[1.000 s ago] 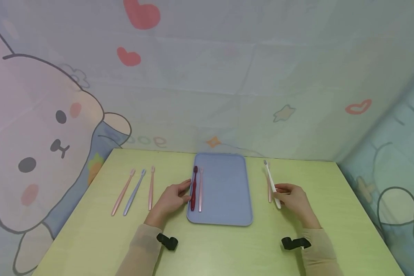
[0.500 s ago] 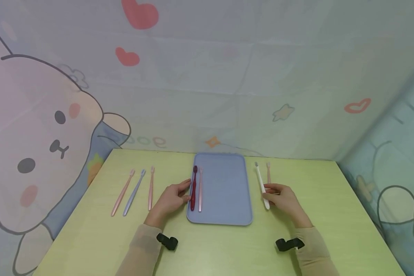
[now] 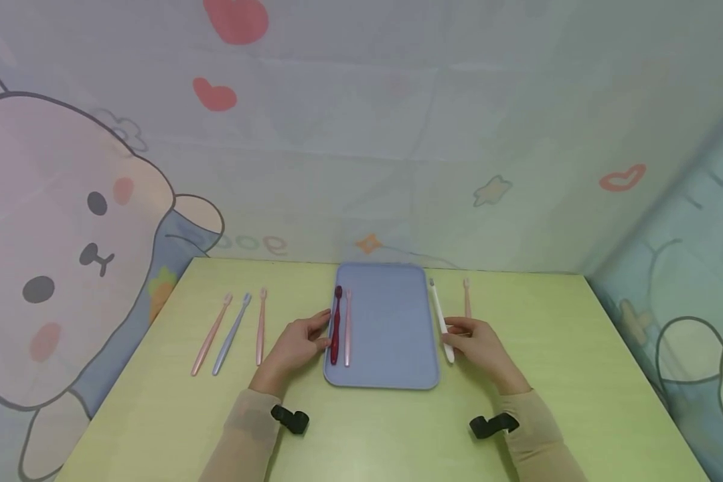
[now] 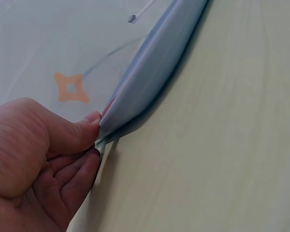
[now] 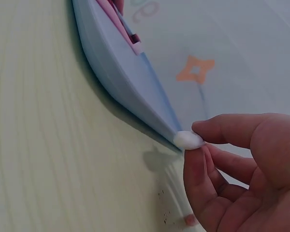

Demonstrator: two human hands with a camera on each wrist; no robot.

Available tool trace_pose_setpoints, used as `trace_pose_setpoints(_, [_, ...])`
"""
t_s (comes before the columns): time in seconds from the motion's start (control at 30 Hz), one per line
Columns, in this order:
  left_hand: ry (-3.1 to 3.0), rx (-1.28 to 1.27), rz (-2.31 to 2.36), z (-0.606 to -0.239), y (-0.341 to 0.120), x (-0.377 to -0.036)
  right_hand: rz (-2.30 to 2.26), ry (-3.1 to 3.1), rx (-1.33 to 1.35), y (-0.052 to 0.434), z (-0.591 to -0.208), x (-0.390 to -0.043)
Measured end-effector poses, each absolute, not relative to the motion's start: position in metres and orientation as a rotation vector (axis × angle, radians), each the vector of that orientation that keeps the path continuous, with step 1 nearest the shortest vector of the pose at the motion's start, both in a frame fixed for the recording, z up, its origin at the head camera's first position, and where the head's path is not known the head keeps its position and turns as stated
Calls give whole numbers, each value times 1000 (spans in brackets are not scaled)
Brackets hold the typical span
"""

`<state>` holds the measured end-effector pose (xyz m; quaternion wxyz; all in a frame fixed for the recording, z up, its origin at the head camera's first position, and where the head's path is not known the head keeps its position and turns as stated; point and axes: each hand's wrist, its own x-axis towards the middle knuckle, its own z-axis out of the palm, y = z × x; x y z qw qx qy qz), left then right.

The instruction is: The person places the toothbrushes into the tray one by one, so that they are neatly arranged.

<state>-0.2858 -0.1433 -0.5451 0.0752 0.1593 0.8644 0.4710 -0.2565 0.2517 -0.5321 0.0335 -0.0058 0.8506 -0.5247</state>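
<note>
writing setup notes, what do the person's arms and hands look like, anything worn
The person wears long, plain beige fabric sleeves. A small, black, angular plastic-looking device sits at the left wrist, and a matching black device at the right. The left hand and right hand wear no gloves.

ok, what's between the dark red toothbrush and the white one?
Head view: a pink toothbrush lies on the tray beside the dark red toothbrush; then just bare tray out to its right edge, before the white toothbrush.
</note>
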Motion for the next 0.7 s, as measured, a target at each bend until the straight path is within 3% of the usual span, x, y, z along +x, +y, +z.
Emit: trace_pose_setpoints(0.7, [2596, 500, 1418, -547, -144, -288, -1611, 2588, -64, 231, -532, -252])
